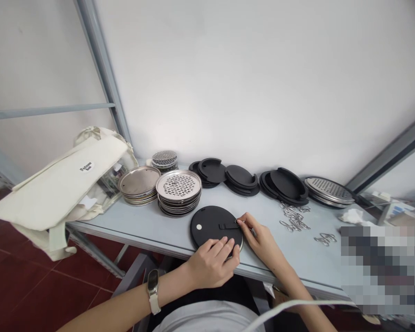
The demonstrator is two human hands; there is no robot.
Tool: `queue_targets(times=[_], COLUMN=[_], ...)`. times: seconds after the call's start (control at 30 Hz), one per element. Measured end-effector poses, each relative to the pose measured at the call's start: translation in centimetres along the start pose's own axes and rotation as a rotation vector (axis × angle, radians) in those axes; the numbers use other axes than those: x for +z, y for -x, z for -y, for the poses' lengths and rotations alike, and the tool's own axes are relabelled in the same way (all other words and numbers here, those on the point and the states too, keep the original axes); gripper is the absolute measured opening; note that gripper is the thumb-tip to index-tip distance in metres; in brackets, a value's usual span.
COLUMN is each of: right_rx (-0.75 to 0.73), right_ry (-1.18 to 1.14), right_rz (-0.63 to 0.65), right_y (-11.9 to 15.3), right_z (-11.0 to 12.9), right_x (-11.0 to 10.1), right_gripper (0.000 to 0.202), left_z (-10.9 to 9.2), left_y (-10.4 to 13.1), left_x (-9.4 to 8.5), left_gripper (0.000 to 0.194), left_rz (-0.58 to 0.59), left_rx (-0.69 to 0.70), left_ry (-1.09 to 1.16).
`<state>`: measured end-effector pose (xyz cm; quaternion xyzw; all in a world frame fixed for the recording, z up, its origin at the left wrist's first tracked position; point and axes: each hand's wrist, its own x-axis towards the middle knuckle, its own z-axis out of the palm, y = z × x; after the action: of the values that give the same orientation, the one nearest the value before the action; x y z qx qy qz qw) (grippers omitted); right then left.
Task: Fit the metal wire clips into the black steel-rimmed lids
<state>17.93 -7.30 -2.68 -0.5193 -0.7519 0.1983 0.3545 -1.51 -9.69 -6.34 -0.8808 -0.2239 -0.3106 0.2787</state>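
1 black disc (210,217), table (325,265) front edge, 1 white dot (198,227) on it. Left hand (210,263): four fingers part-curled over disc, thumb hidden, can't tell if gripping. Right hand (259,237): fingertips pinched on 1 metal piece (236,222), mostly hidden, at right rim. Behind: 3 black stacks (240,176), 4 metal stacks (179,185). Right: 2 clip piles (295,225). Left: 1 bag (65,180).
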Motion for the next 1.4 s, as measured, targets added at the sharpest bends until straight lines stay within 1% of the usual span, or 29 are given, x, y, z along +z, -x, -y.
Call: queue_targets(times=[0.13, 0.27, 0.43, 0.6, 0.83, 1.03, 1.27, 1.4], right_rx=[-0.009, -0.02, -0.018, -0.053, -0.065, -0.107, -0.134, -0.138], right_ry=[0.024, 0.115, 0.222, 0.304, 0.385, 0.498, 0.548, 0.533], right_rz=[-0.004, -0.024, -0.016, -0.025, -0.042, -0.077, -0.085, -0.085], right_y=[0.01, 0.08, 0.09, 0.05, 0.12, 0.14, 0.32, 0.4], right_z=[0.0, -0.07, -0.33, -0.68, -0.7, -0.79, -0.67, -0.8], right_x=[0.15, 0.41, 0.55, 0.69, 0.76, 0.81, 0.7, 0.9], right_gripper=[0.02, 0.023, 0.026, 0.027, 0.03, 0.032, 0.031, 0.029], left_z=[-0.01, 0.0, -0.09, -0.24, -0.22, -0.23, -0.2, -0.21], left_y=[0.07, 0.01, 0.03, 0.13, -0.21, -0.16, -0.17, -0.15], left_x=[0.02, -0.05, 0.07, 0.18, -0.08, 0.05, 0.04, 0.1], left_gripper=[0.033, 0.033, 0.031, 0.032, 0.029, 0.028, 0.029, 0.029], left_rz=[0.013, 0.009, -0.003, 0.004, -0.052, -0.064, -0.061, -0.058], left_rx=[0.005, 0.008, -0.014, -0.022, -0.038, -0.036, -0.027, -0.03], left_ry=[-0.016, -0.013, 0.0, -0.013, -0.007, 0.004, 0.005, 0.008])
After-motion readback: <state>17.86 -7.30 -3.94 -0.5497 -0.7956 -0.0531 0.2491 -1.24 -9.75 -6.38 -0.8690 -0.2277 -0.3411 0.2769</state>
